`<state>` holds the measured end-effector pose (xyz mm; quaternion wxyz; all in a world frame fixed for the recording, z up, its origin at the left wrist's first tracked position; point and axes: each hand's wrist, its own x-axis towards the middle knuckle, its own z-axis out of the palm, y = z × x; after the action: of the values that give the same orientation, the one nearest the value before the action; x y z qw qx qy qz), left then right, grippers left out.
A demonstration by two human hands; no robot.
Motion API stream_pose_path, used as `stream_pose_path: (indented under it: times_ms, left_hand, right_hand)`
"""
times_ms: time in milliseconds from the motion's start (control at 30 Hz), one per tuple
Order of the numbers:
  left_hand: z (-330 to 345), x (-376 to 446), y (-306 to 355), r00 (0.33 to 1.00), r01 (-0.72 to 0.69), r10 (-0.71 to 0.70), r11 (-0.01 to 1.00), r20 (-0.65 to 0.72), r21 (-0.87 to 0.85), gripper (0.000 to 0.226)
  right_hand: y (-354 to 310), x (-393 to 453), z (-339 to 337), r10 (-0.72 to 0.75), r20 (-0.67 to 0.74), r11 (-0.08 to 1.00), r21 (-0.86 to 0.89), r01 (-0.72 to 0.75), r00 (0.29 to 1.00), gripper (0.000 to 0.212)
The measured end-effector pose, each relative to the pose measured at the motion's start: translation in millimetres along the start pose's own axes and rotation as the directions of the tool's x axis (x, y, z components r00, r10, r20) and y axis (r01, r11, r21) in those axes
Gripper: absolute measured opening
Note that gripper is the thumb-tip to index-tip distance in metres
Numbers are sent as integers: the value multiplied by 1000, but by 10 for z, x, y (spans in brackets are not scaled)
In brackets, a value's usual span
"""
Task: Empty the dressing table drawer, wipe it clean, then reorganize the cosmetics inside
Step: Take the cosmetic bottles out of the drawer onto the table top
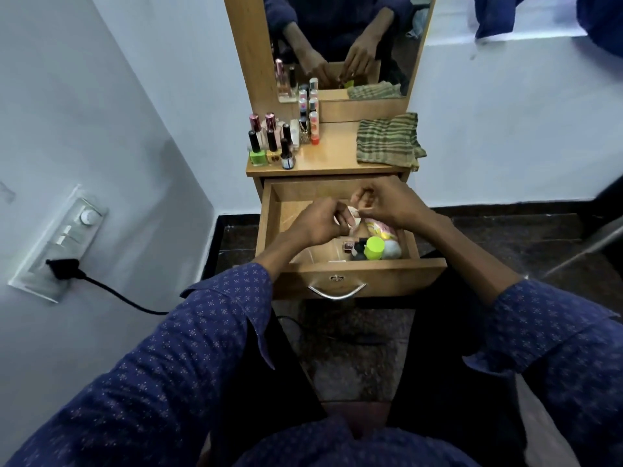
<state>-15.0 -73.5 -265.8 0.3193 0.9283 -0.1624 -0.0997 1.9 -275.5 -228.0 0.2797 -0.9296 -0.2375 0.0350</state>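
2 hands (357, 214) | pinch small round item (354, 218) | over open drawer (269, 217)

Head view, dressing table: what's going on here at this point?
A person sits at the open drawer, both hands over it. The left hand and right hand pinch a small round white item between them. A few cosmetics remain in the drawer; bottles and a striped cloth sit on the tabletop.
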Motion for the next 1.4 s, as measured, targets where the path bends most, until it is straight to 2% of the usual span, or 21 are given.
stream_pose_path:
  times_ms: [133,300,533,700,800,900,1067,1400]
  left_hand:
    - [202,-120,-65,997,52,-47,992,54,-112,24]
    - [255,-182,-48,994,62,-40,974,105,-218,35]
    - [265,-220,-56,994,43,-17,972,110,-233,32]
    - [245,-250,-35,997,46,-35,984,62,-171,25]
    - [238,-266,-49,994,96,-101,985,-31,-140,24]
    - [234,-274,-103,978,164,-177,979,-109,-118,33]
    - [212,-304,-114,958,206,-224,972,-179,-114,28]
    - [202,-301,-136,933,246,-266,963,-243,-110,25]
  right_hand:
    - [25,-169,64,18,66,1000,-1,-18,998,15]
    - [54,-222,91,52,105,998,-29,-50,993,9]
    - [51,-85,174,99,232,980,-189,-55,968,15]
    - [2,55,202,142,341,950,-310,-31,929,16]
    - [-55,142,213,181,381,922,-386,-22,907,18]
    - [-118,207,255,184,389,886,-464,19,903,17]
    - [-177,262,330,178,395,875,-482,38,901,13]
    - [-260,230,466,214,347,814,-580,30,913,32]
